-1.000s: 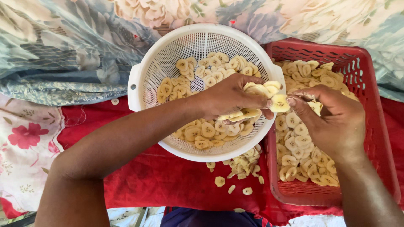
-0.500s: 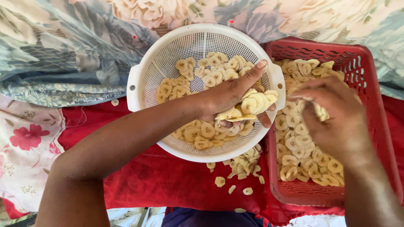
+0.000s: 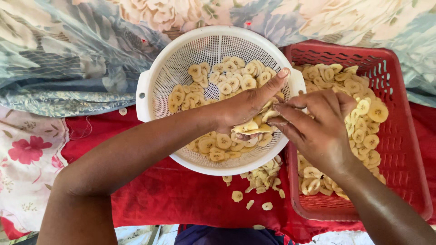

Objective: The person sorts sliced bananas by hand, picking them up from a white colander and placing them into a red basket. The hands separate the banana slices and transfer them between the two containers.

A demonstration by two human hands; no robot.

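**Two hands meet over a white strainer of banana slices**

The round white plastic strainer basket point(image 3: 181, 59) sits on a red cloth point(image 3: 181, 195), and everything else is placed from it. Inside it lies a loose layer of pale yellow banana slices point(image 3: 227, 81), spread across its perforated bottom.

The left hand point(image 3: 247, 106) reaches in over the strainer's near rim, palm down above the slices on the side next to the red crate. Its grip is curled around a small stack of slices point(image 3: 250, 127), thumb stretched out towards the far rim.

The right hand point(image 3: 318, 131) hovers at the strainer's edge, between it and the red plastic slatted crate point(image 3: 399, 149) that stands touching the strainer. Its fingertips are pressed together against the left hand's stack; whether they pinch a slice cannot be told.

More slices fill the crate point(image 3: 363, 131). A few spilled slices point(image 3: 259, 181) lie on the cloth just in front of the strainer. Beyond the strainer lies a flowered blue-grey fabric point(image 3: 68, 54).
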